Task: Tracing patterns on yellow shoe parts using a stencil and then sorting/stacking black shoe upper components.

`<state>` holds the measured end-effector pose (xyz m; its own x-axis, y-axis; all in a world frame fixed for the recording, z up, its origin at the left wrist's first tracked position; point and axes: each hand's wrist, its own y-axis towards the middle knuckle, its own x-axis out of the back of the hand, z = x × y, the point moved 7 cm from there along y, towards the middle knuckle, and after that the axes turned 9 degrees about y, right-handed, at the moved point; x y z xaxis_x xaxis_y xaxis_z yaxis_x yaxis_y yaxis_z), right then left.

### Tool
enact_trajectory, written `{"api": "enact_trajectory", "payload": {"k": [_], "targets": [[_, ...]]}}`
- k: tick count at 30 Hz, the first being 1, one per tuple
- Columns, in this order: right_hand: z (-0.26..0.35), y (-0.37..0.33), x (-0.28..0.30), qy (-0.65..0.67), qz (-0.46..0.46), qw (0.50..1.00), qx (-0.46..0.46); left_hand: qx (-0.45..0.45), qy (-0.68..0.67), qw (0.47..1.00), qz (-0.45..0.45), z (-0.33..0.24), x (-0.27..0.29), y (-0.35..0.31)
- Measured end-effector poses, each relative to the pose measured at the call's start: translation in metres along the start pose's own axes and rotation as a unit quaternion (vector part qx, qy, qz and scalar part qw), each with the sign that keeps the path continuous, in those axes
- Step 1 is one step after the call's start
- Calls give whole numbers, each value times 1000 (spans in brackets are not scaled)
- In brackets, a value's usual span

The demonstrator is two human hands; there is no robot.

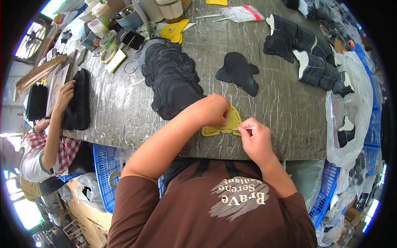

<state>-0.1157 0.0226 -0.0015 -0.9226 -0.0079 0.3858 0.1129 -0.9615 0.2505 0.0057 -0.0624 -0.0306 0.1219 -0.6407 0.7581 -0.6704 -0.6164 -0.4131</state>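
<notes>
On the table right in front of me lies a yellow template (234, 120) with slots cut along its edge. My left hand (213, 110) rests over its left part, fingers curled and pressed down on it. In my right hand (256, 138) a thin white pen (248, 128) is pinched, its tip at the template's lower right edge. Whether a piece lies under the template, I cannot tell. To the left spreads an overlapping stack of black cut pieces (171, 78) with pale outlines. A single black piece (239, 72) lies flat beyond the template.
Bundled black pieces (316, 68) sit at the far right, beside a clear plastic bag (349, 124). Another yellow template (175, 29), cups and jars (169, 8) stand at the back left. A co-worker's hand (64, 95) touches a black stack (77, 101). Blue crates (105, 171) stand below the table edge.
</notes>
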Motion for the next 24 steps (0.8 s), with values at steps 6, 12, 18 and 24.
{"api": "enact_trajectory", "payload": {"k": [6, 12, 18, 24], "targets": [[-8, -12, 19, 3, -11, 998, -60, 25, 16, 1000, 3, -3, 4, -1], [-5, -17, 32, -38, -29, 999, -24, 33, 60, 998, 2, -14, 9, -1], [2, 24, 39, -92, -54, 994, 23, -115, 188, 952, -213, -20, 12, -7], [-38, 76, 27, -256, -29, 964, -72, 7, -60, 982, -179, 25, 42, -52]]}}
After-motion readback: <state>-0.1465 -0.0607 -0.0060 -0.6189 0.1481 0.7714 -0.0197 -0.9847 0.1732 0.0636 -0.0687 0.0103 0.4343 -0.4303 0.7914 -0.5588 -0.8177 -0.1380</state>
